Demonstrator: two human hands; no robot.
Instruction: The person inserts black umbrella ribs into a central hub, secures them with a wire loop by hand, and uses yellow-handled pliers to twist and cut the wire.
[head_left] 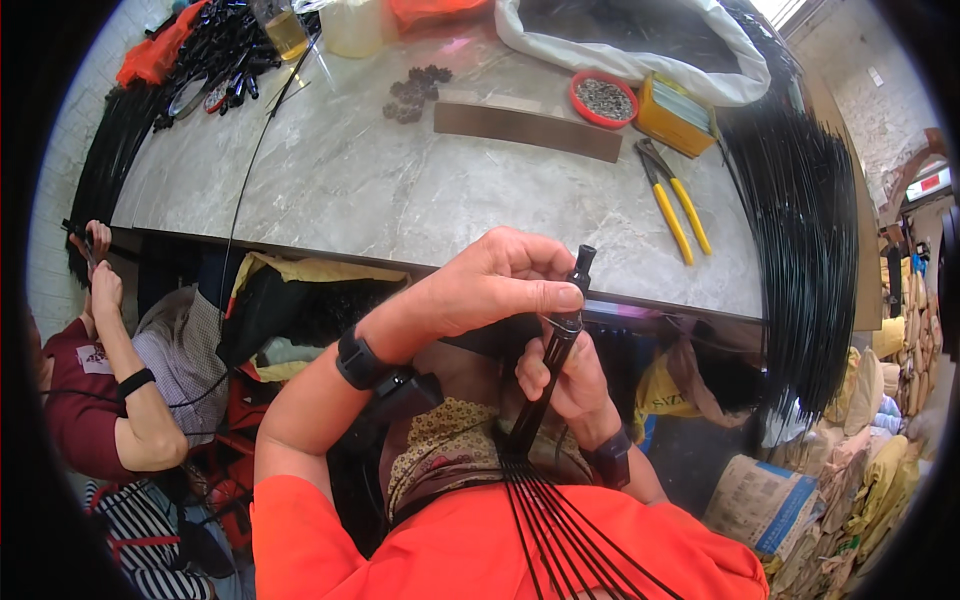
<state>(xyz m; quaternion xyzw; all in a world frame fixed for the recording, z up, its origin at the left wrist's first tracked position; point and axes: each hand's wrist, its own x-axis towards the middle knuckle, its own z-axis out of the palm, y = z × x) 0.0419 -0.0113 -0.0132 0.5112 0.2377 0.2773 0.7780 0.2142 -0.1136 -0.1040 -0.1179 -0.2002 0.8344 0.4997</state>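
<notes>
A black umbrella frame [533, 415] slants in front of my body, its thin ribs fanning out over my orange shirt. Near its upper end, my left hand [520, 278] pinches the narrow black tip part between thumb and fingers. Lower down, my right hand [568, 380] is closed around the dark shaft. Beyond my hands, yellow-handled pliers [676, 205] lie on the grey stone-patterned table [340, 180]. A red bowl [632, 108] of small metal pieces stands past them, beside a yellow box [680, 115]. What my right palm covers is hidden.
A long brown strip [527, 131] and small dark round parts [415, 95] lie on the table. Bundles of thin black rods [800, 240] hang over its right edge. A white-rimmed bag [630, 65] sits at the back. To the left, another person [110, 400] works with both hands.
</notes>
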